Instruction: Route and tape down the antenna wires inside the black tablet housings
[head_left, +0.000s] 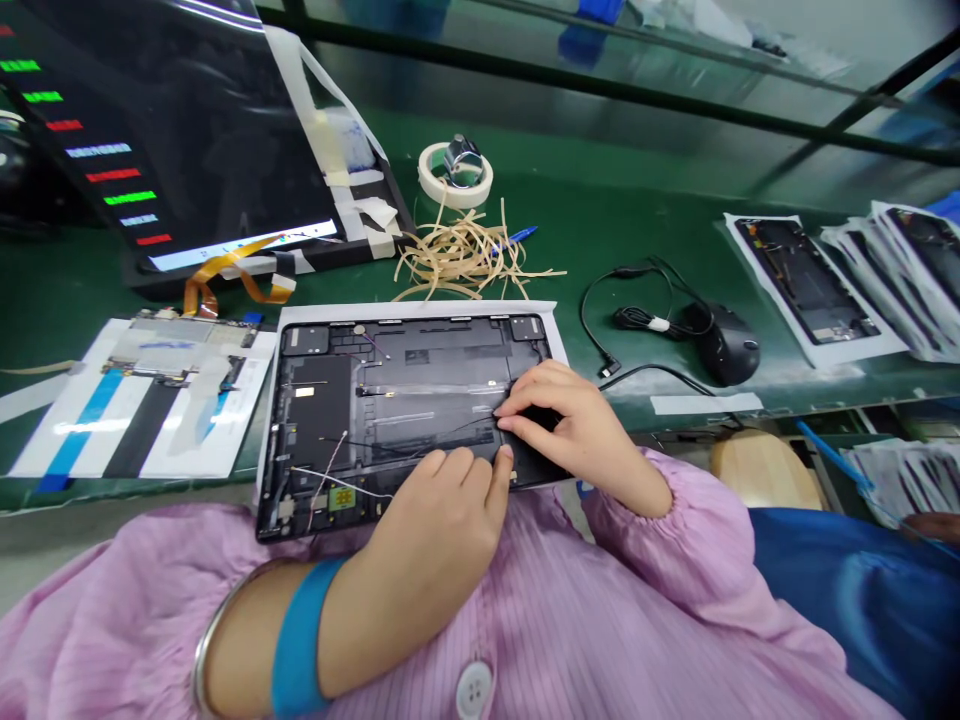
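An opened black tablet chassis (390, 400) lies on a white sheet at the near edge of the green bench, thin wires running across its inside. My left hand (442, 500) rests on its near edge, fingers curled and the thumb pressing down beside a black strip. My right hand (562, 415) lies on the chassis' right part, fingertips pinched together on that black strip (525, 455) near a thin wire. Both arms wear pink sleeves; the left wrist carries a blue band and a metal bangle.
A large dark screen (187, 150) with coloured bars leans at the back left. A circuit assembly on paper (142, 395) lies left. Rubber bands (465, 255), a tape roll (455, 172), a mouse (731, 345) with cable, and more chassis on sheets (810, 285) lie right.
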